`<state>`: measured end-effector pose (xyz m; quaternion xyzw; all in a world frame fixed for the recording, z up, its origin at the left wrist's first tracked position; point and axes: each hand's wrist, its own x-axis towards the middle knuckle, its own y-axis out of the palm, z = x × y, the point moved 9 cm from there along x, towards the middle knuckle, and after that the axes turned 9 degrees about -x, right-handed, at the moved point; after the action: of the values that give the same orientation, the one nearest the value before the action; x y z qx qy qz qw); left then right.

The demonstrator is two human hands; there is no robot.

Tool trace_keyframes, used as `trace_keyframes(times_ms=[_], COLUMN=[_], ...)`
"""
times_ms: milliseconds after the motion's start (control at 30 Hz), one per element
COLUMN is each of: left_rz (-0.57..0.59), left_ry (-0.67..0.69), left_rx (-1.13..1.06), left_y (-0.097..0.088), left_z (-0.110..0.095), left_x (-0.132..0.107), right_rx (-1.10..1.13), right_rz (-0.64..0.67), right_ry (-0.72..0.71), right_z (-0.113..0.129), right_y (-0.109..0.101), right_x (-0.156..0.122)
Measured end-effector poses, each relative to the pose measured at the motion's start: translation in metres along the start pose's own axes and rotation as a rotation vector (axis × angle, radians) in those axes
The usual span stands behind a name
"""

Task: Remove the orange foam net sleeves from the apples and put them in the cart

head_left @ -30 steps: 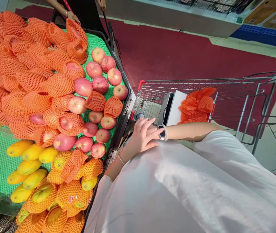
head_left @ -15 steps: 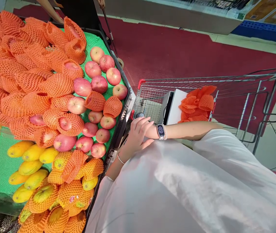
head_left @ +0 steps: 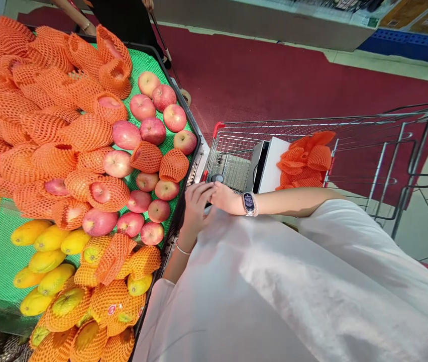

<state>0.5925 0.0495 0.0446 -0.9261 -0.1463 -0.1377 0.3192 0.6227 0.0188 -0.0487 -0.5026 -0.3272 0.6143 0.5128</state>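
My left hand [head_left: 196, 203] is at the edge of the fruit stand, its fingers stretched and a little apart, fingertips close to my right hand. My right hand [head_left: 226, 197] is bent inward in front of my white shirt [head_left: 282, 261], a smartwatch [head_left: 249, 202] on its wrist. Its fingers are mostly hidden, so I cannot tell whether they hold anything. A dark round knob-like thing [head_left: 217, 178] is just beyond my right hand. Left of my hands, bare red apples [head_left: 151, 234] lie on green matting [head_left: 144, 63].
A wire shopping cart [head_left: 232, 166] stands to the right, holding a white box [head_left: 274, 163] and orange netting [head_left: 306, 161]. Net-wrapped fruit [head_left: 86, 130] and yellow mangoes [head_left: 54, 236] fill the stand. Another person's arm [head_left: 74, 15] reaches in at the top left.
My left hand has slid left off my right wrist, toward the stand, showing more of my right hand. The other person's hand at the top has shifted slightly.
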Motion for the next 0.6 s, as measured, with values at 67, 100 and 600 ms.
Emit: trace_keyframes(times_ms=[67, 100, 600], left_rz=[-0.09, -0.137, -0.355], left_ry=[-0.092, -0.144, -0.498], left_rx=[0.042, 0.064, 0.297], left_y=[-0.018, -0.028, -0.078], left_z=[0.016, 0.025, 0.091], left_x=[-0.004, -0.007, -0.054], right_rx=[-0.112, -0.151, -0.257], right_rz=[0.128, 0.174, 0.314], right_ry=[0.006, 0.01, -0.04], right_z=[-0.001, -0.001, 0.003], right_y=[0.004, 0.004, 0.006], right_x=[0.0, 0.0, -0.003])
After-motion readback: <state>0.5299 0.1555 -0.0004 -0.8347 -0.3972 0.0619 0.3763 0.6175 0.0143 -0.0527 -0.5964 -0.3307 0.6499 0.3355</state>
